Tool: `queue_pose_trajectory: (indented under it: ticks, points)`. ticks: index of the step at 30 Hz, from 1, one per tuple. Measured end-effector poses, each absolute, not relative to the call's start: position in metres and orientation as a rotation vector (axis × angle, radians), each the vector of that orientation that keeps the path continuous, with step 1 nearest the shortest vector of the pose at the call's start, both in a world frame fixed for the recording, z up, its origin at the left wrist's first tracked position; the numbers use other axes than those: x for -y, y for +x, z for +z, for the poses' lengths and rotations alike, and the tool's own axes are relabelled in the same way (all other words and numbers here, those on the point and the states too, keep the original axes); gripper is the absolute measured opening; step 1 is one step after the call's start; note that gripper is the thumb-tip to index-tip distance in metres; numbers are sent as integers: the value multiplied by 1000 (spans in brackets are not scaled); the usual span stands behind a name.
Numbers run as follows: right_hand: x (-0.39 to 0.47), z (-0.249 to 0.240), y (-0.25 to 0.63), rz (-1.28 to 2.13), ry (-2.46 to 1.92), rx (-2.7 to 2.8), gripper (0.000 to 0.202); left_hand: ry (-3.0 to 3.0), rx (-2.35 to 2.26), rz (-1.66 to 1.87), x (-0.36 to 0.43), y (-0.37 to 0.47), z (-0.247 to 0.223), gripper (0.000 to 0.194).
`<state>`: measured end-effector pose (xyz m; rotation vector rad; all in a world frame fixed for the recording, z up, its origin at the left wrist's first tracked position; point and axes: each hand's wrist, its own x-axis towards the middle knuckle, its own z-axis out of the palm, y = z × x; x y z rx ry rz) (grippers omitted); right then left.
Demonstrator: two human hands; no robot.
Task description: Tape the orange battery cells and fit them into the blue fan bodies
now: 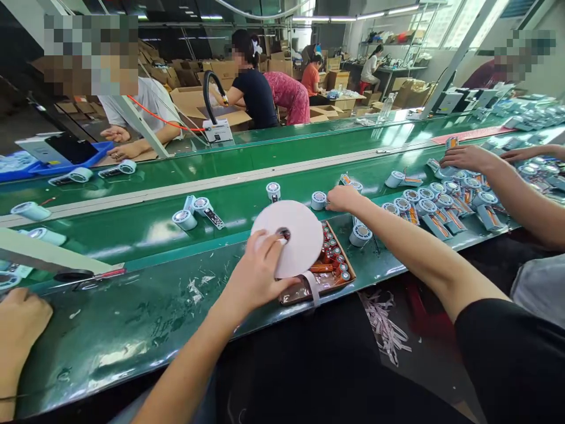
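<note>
My left hand point(263, 265) grips a large white roll of tape point(296, 235), its fingers near the centre hole and the thumb along the lower edge. A loose strip of tape point(313, 287) hangs from the roll over a shallow cardboard box point(348, 264) with orange-wrapped battery cells. My right hand point(346, 198) reaches over the green conveyor, its fingers closed at a light-blue cylindrical part point(318, 201); whether it grips that part is hidden. Another such unit point(361, 234) lies just below my right forearm.
Many light-blue units point(436, 203) crowd the bench at right, near a co-worker's hand point(470, 158). More units point(184, 219) lie on the belt. Scissors point(103, 275) and another person's hand point(22, 318) are at left. Cut strips point(388, 330) lie below the bench edge.
</note>
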<state>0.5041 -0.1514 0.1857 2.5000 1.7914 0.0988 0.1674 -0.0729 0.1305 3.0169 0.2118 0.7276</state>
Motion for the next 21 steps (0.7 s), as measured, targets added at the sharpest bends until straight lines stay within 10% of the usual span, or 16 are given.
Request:
queue_pose_trajectory:
  ticks: [8, 12, 21]
  points:
    - [248, 143, 335, -1338, 2062, -2802, 41, 2837, -591, 1256, 105, 104, 124, 78]
    - [261, 114, 304, -1137, 1567, -2812, 32, 2384, -767, 1120, 112, 96, 102, 85]
    - [230, 132, 382, -23, 2014, -2153, 16, 2230, -705, 984, 132, 102, 68, 81]
